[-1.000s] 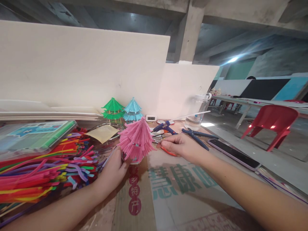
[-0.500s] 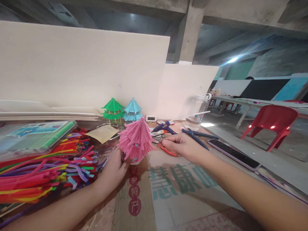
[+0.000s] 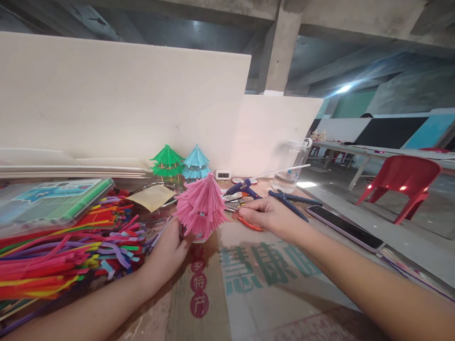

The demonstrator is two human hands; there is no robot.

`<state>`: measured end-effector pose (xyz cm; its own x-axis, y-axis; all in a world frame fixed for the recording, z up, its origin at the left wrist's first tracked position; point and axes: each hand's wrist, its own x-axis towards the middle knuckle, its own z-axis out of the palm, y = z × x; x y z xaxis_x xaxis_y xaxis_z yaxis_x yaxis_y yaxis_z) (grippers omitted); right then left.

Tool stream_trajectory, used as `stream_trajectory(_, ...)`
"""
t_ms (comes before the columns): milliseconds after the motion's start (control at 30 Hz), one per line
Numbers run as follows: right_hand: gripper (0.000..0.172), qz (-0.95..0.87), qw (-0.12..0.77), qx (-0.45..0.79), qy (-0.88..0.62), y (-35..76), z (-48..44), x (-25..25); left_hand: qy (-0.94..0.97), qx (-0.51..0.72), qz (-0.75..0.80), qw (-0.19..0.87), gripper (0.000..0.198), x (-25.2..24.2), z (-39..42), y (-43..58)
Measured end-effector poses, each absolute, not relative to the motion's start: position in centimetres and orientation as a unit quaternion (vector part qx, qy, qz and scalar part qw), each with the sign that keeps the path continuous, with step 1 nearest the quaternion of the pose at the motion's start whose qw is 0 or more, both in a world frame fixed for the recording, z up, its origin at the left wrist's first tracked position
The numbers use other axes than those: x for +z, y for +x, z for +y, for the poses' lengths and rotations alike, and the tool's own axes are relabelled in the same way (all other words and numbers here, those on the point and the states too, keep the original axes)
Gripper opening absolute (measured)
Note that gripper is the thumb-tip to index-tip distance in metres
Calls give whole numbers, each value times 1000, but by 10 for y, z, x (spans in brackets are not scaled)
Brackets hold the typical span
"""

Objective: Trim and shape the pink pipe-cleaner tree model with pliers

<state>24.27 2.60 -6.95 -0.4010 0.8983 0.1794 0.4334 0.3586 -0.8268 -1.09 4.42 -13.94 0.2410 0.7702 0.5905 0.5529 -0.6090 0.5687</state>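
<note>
A pink pipe-cleaner tree (image 3: 201, 206), with layered drooping strips, stands upright at the middle of the table. My left hand (image 3: 169, 244) is closed around its lower part, fingers partly hidden behind the strips. Just right of the tree, my right hand (image 3: 265, 215) is closed in a pinch of thumb and forefinger; whatever lies between them is too small to make out. Under those fingertips rests a tool with orange handles (image 3: 250, 224). Behind it lies a blue glue gun (image 3: 244, 188). A green tree (image 3: 167, 163) and a light blue tree (image 3: 196, 162) stand farther back.
Bundles of coloured pipe cleaners (image 3: 46, 258) and a plastic case (image 3: 53, 203) fill the left side. Dark blue pliers (image 3: 289, 201), a phone (image 3: 344, 227) and a water jug (image 3: 290, 166) are on the right. White boards (image 3: 124, 104) rise behind.
</note>
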Motion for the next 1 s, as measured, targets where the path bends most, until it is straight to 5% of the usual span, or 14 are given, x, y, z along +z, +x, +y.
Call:
stream_trajectory(300, 42, -774, 325, 341, -423, 241, 22, -65, 782, 448, 418, 111, 32, -140, 43, -10)
stream_trajectory(567, 56, -754, 324, 355, -448, 243, 25, -68, 784, 450, 414, 103, 29, -144, 47, -12)
stream_trajectory(1000, 41, -787, 323, 320, -417, 241, 23, -64, 784, 445, 418, 107, 31, -142, 46, -12)
